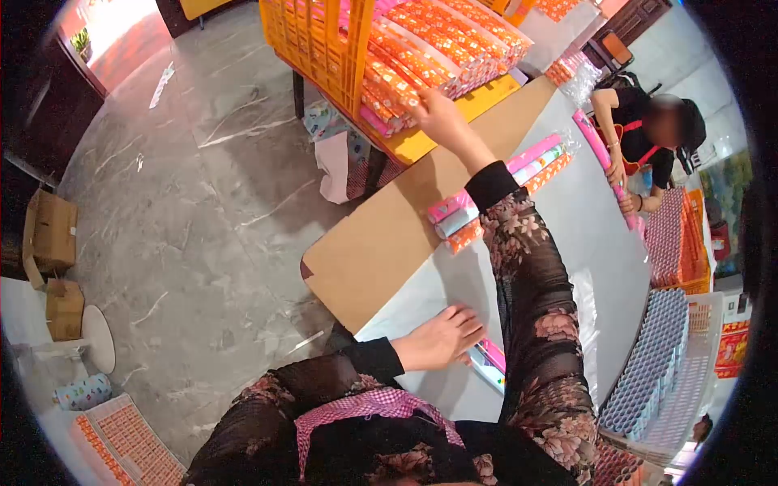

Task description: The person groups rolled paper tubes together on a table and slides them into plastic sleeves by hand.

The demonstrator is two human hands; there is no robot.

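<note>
My right hand [444,121] reaches out to the orange patterned rolls [413,73] stacked in a yellow crate [312,49], its fingers closed on the end of one roll. Close to my body, my left hand [438,338] is curled over the end of a small set of rolls [489,362], partly hidden by my right sleeve. Between the hands lies a bundle of pink, light blue and orange rolls [458,219] on the grey table [421,304], crossed by my right forearm.
A co-worker [648,138] at the right holds a long pink roll [596,142]. Honeycomb-like stacks of roll ends [648,364] stand by a white basket [701,348] at the lower right. Brown board [365,259] lines the table's left edge. Cardboard boxes [55,231] stand far left.
</note>
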